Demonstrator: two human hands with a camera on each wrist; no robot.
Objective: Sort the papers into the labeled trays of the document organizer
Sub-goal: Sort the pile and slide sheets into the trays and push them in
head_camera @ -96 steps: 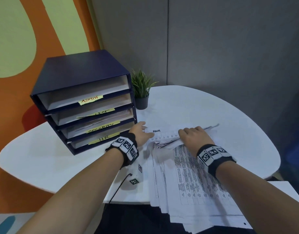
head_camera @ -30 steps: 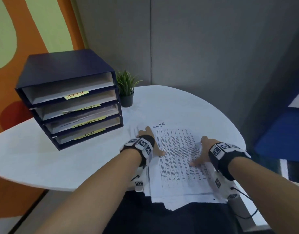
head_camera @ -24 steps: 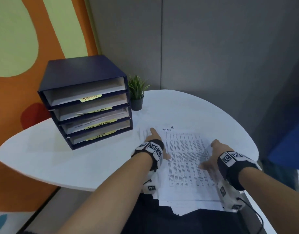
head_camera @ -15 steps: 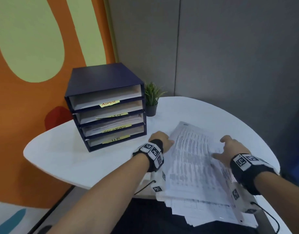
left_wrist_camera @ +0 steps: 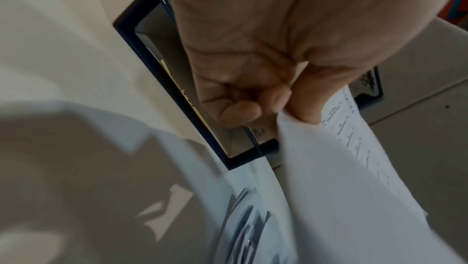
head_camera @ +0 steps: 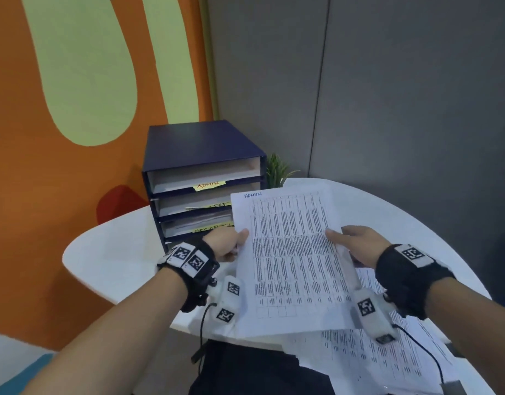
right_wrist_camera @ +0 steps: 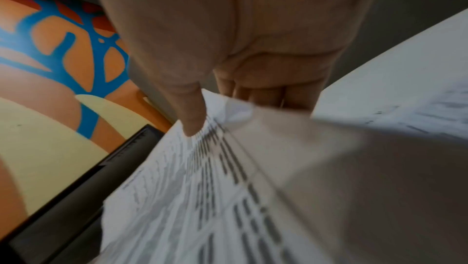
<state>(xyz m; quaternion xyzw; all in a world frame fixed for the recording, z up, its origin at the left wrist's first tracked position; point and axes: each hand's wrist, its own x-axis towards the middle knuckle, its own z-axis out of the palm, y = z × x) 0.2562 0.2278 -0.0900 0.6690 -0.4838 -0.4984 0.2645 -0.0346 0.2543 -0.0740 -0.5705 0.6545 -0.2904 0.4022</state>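
Observation:
A printed sheet marked "ADMIN" at its top is lifted off the table, tilted toward the organizer. My left hand pinches its left edge, thumb on top; the left wrist view shows that pinch on the sheet. My right hand pinches the right edge, thumb on the print. The dark blue document organizer stands behind the sheet, with yellow labels; the top tray reads ADMIN. More papers lie stacked on the white table under my right arm.
A small potted plant stands right of the organizer against the grey partition. The round white table ends near my body. An orange and green wall is on the left. Cables hang from both wrist cameras.
Both hands went from lying flat on the stack to pinching the top sheet's edges. The sheet has come up off the pile and moved toward the organizer.

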